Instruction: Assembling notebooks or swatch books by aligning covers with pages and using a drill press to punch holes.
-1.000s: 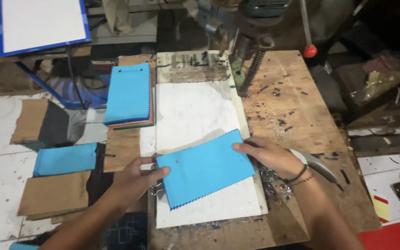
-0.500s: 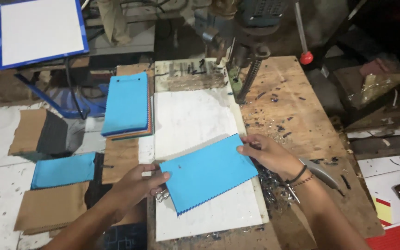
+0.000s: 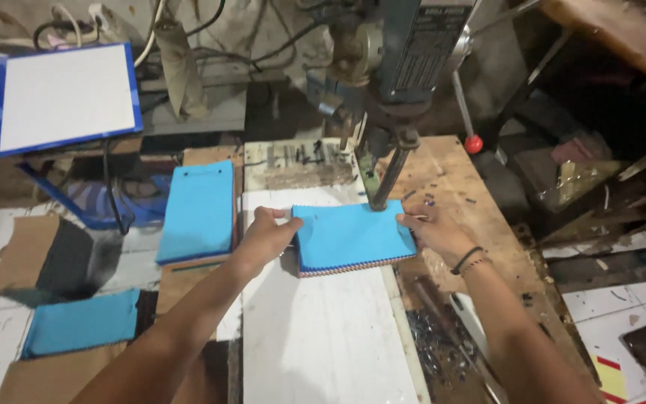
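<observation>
A blue-topped stack of fabric swatches (image 3: 349, 238) lies on the white board (image 3: 323, 329) under the drill press. My left hand (image 3: 263, 238) grips the stack's left edge. My right hand (image 3: 435, 232), with dark bands on the wrist, holds its right edge. The drill bit (image 3: 377, 200) stands at the stack's far edge, touching or just above it. The drill press head (image 3: 405, 52) rises behind.
Another blue-covered stack (image 3: 197, 211) lies left of the board. A single blue sheet (image 3: 80, 323) and brown card pieces (image 3: 28, 254) lie at lower left. A white panel with blue frame (image 3: 65, 97) stands at upper left. Metal shavings (image 3: 439, 348) and a red-knobbed lever (image 3: 474, 144) sit to the right.
Both hands have pushed the blue stack away from me, from the middle of the white board to under the drill bit. The view has moved closer.
</observation>
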